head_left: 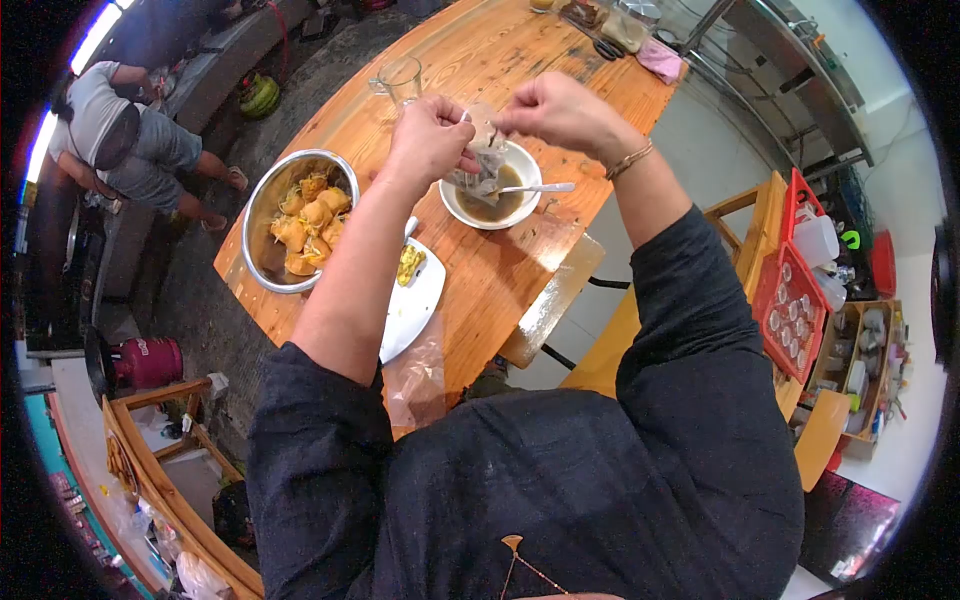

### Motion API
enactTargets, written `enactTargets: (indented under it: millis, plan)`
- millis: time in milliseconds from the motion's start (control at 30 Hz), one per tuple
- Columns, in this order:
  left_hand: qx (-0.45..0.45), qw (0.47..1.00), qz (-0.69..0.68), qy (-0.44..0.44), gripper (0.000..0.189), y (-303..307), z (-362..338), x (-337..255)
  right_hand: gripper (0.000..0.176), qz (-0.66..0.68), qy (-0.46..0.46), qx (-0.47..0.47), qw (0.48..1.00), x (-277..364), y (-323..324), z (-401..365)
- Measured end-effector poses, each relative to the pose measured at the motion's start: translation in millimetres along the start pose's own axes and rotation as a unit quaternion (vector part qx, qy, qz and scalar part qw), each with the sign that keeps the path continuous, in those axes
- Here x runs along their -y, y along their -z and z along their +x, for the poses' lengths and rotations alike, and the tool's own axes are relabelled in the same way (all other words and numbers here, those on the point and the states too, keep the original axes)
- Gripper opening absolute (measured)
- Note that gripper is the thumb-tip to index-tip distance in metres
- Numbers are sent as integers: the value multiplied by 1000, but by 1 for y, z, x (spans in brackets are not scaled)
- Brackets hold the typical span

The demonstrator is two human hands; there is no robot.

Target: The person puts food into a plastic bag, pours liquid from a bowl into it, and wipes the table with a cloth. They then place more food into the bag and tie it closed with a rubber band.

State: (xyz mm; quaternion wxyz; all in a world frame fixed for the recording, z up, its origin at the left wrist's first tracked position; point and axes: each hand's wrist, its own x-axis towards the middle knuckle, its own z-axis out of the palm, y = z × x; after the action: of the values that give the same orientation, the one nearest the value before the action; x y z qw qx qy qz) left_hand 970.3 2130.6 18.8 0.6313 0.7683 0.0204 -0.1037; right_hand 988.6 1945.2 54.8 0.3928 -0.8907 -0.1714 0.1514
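Observation:
My left hand pinches a small clear plastic bag by its upper part. On the other side, the closed fingertips of my right hand are at the bag's top edge. Below hangs the bag, over a white bowl of brown liquid, and a spoon rests in that bowl. Left of my left forearm stands a steel bowl of golden-brown filled fried pieces. A white plate with chopped yellow-green food lies partly behind the forearm.
A glass mug stands beyond my left hand. Another plastic bag lies at the near table edge. Scissors and a pink cloth are at the far end. A person is at the left, near a green gas cylinder.

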Motion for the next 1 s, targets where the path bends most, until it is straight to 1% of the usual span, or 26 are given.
enactTargets:
  millis: [100, 133, 233, 267, 333, 367, 400, 467, 500, 533, 633, 667, 733, 767, 800, 867, 900, 967, 1000]
  plan:
    - [10, 1000, -16, 6, 13, -4, 2, 1, 21, 150, -7, -27, 988, 9, 3, 0]
    - [12, 1000, -26, 10, 13, -5, 0, -2, 18, 156, -12, -8, 988, 9, 2, 2]
    - [16, 999, -46, 16, 13, -4, -1, -3, 15, 20, 85, -19, 996, -4, -12, 10]
    - [17, 998, -51, 18, 13, -3, -1, -3, 17, -21, 96, -40, 994, -12, -16, 15]
    - [33, 998, -54, 8, 13, -2, -5, -5, 23, -173, 42, -103, 979, 7, -16, 2]
    - [41, 998, -55, 3, 14, -2, -6, -6, 26, -248, 14, -134, 959, 13, -16, -3]
    - [44, 997, -59, -4, 14, -2, -6, -6, 35, -230, 6, -132, 964, 7, -13, 2]
    - [47, 996, -68, -17, 15, -3, -8, -5, 38, -170, 48, -138, 974, -21, -10, 18]
    - [55, 996, -61, -19, 15, -2, -7, -5, 41, -140, 68, -141, 978, -23, -9, 20]
    - [63, 996, -55, -22, 16, -2, -7, -5, 39, -144, 57, -111, 982, -24, -7, 22]
    - [71, 997, -4, -34, 16, 1, -10, -11, 34, -236, 28, -23, 971, -12, -3, 23]
    - [69, 997, 18, -37, 16, 3, -12, -14, 32, -233, 43, -44, 971, -4, 0, 20]
    - [14, 997, 58, -56, 16, 9, -11, -18, 30, -225, 71, -84, 968, 10, 2, 10]
    - [-13, 995, 79, -65, 16, 12, -10, -19, 30, -256, 57, -86, 961, 12, -1, 9]
    - [-28, 993, 97, -62, 12, 14, -8, -19, 29, -285, 41, -87, 954, 14, -4, 8]
    - [-21, 985, 164, -44, 9, 10, -13, -25, 28, -360, 23, -89, 928, 15, -10, 8]
    - [-21, 980, 196, -36, 8, 10, -14, -28, 28, -357, 37, -102, 928, 17, -7, 7]
    - [-43, 981, 189, -31, 7, 12, -9, -23, 27, -349, 65, -123, 927, 25, 2, 1]
    - [-51, 983, 174, -21, 8, 13, -9, -23, 29, -373, 33, -89, 923, 34, 6, -3]
